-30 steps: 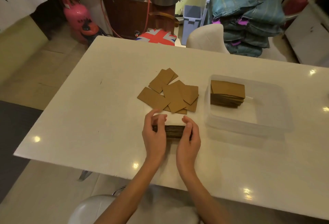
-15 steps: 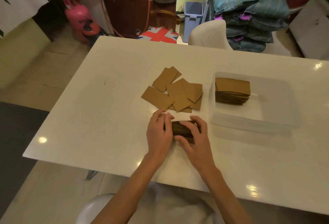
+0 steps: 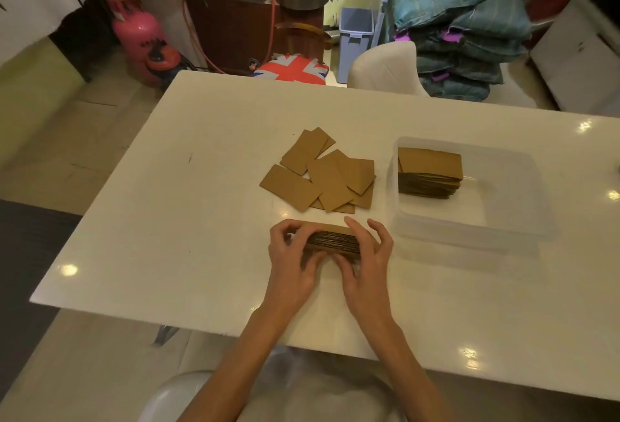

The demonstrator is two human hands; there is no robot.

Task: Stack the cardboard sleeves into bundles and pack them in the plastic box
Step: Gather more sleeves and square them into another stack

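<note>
One bundle [image 3: 332, 240] between left hand [image 3: 291, 262], right hand [image 3: 366, 270]

One plastic box [image 3: 523, 186] stands on one table [image 3: 167, 220]. There are two bundles of cardboard sleeves: a packed bundle [image 3: 429, 169] inside the box at its far left corner, and a held bundle [image 3: 332, 240] just left of the box's near corner. Two hands grip that one, the left hand [image 3: 292, 264] and the right hand [image 3: 365, 267]. Left of the box lies one heap of loose sleeves [image 3: 330, 180], at least seven; overlap hides the exact number.
</note>
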